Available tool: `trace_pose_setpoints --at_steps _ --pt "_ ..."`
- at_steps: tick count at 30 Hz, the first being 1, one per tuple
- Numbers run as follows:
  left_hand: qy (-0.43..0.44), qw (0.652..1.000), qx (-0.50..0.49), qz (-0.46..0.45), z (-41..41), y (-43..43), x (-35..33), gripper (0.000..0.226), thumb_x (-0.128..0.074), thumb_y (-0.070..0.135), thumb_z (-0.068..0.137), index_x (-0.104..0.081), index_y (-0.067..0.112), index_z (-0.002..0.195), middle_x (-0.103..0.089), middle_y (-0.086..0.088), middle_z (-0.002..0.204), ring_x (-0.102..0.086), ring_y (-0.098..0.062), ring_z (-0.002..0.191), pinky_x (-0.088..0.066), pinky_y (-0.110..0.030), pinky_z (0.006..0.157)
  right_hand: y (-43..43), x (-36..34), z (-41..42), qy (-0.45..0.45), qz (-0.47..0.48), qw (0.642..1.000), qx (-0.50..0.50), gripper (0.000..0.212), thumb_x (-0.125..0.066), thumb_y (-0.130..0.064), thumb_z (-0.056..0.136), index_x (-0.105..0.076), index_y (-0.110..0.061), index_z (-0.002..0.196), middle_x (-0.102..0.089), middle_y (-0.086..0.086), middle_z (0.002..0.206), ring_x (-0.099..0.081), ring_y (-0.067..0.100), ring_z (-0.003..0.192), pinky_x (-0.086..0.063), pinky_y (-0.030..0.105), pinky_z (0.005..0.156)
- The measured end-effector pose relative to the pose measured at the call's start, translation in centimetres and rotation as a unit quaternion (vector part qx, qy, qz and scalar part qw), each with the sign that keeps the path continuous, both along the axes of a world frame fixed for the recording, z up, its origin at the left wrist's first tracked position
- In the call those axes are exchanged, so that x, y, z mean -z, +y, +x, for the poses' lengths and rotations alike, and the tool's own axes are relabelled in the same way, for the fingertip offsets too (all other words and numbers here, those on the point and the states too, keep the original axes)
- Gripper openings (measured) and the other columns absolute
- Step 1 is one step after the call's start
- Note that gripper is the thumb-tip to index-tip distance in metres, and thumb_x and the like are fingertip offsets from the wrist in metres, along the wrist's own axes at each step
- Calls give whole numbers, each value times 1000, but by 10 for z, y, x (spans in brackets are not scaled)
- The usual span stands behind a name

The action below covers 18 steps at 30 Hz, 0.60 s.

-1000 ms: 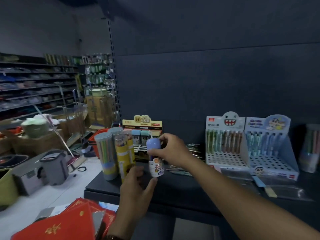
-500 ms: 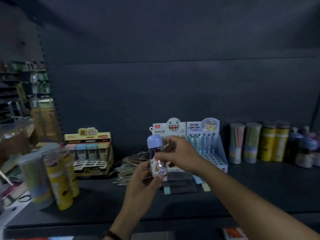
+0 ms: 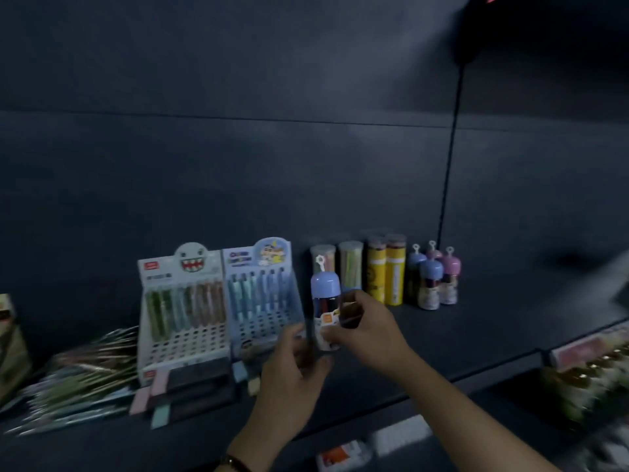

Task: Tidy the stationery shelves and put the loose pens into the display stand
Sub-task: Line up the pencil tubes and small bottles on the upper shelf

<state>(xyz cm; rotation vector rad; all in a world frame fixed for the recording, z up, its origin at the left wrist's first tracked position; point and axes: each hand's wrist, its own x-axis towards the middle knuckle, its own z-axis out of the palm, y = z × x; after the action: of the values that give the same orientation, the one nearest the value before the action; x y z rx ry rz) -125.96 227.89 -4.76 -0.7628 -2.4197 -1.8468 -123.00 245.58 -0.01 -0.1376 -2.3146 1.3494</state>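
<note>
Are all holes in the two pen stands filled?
No, the front rows of holes in the white stand and blue stand are empty.

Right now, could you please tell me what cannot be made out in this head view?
Head view, all of these:
- Lower label of the blue-capped container: covered by the right hand gripping it.
- Grip of the left hand: its fingers are motion-blurred, so contact with the container is unclear.
- Count of the loose pens: blurred.
- The box: cut off by the left edge.
- The lower-shelf goods: blurred.
</note>
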Motion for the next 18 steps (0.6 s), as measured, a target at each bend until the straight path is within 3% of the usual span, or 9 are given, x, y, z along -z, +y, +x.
trace_pose_setpoints --at_steps 3,7,14,18 --pt "21 992 37 -115 11 45 11 55 -73 44 94 -42 42 140 -57 24 129 -59 1 115 -51 -27 100 49 14 11 5 6 997 73 40 -91 -21 77 -62 -29 104 -71 -8 93 -69 2 81 -56 21 69" --pt "144 942 56 -298 22 90 18 44 -54 62 96 -42 51 136 -47 24 139 -42 -11 131 -34 -43 110 110 38 23 -13 12 985 170 33 -86 -23 83 -62 -29 106 -70 -10 93 -67 5 85 -49 18 66" --pt "216 884 111 -400 17 164 21 50 -39 71 98 -46 43 138 -39 14 139 -35 -20 131 -30 -48 109 192 58 22 -13 31 962 272 19 -76 -28 89 -66 -22 105 -67 0 102 -65 19 91 -57 38 78" --pt "298 848 79 -432 27 191 26 57 -27 71 101 -37 38 146 -35 7 148 -33 -25 134 -28 -49 109 224 59 12 -19 32 957 287 17 -74 -22 89 -65 -17 104 -68 1 100 -66 20 90 -61 48 82"
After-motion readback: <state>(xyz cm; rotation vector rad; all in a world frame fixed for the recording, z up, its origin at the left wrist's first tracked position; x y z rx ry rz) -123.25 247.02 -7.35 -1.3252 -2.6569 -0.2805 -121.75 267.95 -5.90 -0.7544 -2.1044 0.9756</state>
